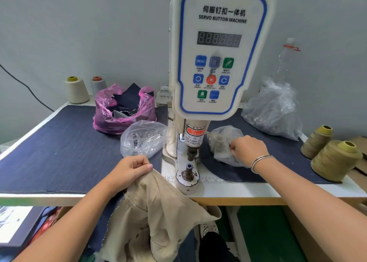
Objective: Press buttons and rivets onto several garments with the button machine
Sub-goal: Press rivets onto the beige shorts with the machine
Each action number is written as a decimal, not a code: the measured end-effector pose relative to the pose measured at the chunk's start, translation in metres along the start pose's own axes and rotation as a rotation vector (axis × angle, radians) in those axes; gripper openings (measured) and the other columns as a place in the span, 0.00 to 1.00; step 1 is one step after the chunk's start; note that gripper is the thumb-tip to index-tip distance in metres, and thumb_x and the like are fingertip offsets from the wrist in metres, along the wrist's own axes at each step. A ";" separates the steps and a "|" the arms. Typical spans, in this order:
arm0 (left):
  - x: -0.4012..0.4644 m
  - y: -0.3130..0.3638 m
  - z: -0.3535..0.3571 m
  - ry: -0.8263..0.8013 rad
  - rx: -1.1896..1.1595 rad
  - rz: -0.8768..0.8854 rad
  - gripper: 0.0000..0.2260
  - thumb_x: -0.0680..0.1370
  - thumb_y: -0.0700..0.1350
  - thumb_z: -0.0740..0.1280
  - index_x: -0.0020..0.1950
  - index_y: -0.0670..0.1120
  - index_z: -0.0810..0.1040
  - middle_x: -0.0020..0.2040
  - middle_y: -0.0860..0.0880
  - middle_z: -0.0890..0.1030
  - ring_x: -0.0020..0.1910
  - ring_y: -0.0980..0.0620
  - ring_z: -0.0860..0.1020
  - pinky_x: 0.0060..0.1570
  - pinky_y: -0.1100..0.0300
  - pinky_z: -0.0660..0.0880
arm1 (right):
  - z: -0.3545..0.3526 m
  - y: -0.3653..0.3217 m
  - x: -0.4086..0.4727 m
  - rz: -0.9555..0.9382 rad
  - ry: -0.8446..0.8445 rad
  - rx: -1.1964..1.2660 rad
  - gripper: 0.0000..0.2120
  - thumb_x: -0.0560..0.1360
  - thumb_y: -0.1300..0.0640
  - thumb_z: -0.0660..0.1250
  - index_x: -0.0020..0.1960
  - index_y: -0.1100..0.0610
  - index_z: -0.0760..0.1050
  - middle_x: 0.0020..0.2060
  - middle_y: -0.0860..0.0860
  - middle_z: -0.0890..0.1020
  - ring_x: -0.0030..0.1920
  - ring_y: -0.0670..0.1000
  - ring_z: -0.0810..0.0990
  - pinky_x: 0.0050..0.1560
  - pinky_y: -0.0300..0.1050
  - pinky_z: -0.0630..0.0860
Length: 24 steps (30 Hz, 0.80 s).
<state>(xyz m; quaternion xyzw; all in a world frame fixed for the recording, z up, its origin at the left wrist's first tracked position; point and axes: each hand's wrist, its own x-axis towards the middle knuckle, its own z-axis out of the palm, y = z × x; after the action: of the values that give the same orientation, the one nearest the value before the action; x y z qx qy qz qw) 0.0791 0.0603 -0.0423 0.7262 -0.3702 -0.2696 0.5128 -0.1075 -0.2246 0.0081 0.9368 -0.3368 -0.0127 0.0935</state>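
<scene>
Head view: a tall white servo button machine with a blue-edged control panel stands at the middle of a white table covered with dark blue denim cloth. Just in front of the machine's base, the left hand pinches a fold of soft beige garment between curled fingers; the cloth hangs over the table edge. Right of the machine, the right hand has curled fingers gripping a crinkled clear plastic bag of small metal pieces. Left of the machine sit another clear bag of fasteners and a pink bag of denim scraps. Olive thread cones stand far right. A plain grey wall rises behind.
</scene>
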 end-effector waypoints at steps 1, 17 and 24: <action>0.000 0.000 0.000 0.005 0.006 0.001 0.10 0.78 0.39 0.67 0.37 0.41 0.76 0.29 0.53 0.76 0.30 0.58 0.72 0.34 0.70 0.69 | -0.001 -0.002 0.000 0.001 -0.011 -0.014 0.10 0.77 0.56 0.59 0.50 0.53 0.79 0.39 0.51 0.74 0.38 0.55 0.72 0.39 0.44 0.68; 0.004 -0.003 0.001 0.034 0.027 -0.037 0.12 0.78 0.40 0.68 0.35 0.43 0.75 0.30 0.50 0.75 0.31 0.55 0.71 0.35 0.66 0.68 | -0.024 -0.008 -0.017 0.223 0.022 0.874 0.14 0.74 0.56 0.69 0.29 0.55 0.78 0.26 0.50 0.77 0.32 0.53 0.75 0.32 0.41 0.70; 0.003 -0.004 0.000 0.040 0.032 -0.031 0.12 0.78 0.41 0.68 0.34 0.43 0.74 0.30 0.48 0.73 0.31 0.54 0.70 0.36 0.64 0.68 | -0.020 -0.083 -0.073 0.355 -0.446 1.917 0.07 0.76 0.60 0.67 0.40 0.58 0.71 0.21 0.48 0.69 0.19 0.44 0.63 0.21 0.33 0.59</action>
<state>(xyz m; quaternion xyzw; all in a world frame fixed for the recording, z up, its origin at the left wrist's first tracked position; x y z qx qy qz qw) 0.0819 0.0588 -0.0458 0.7452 -0.3528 -0.2568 0.5043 -0.1101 -0.1123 0.0094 0.5291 -0.3497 0.1030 -0.7663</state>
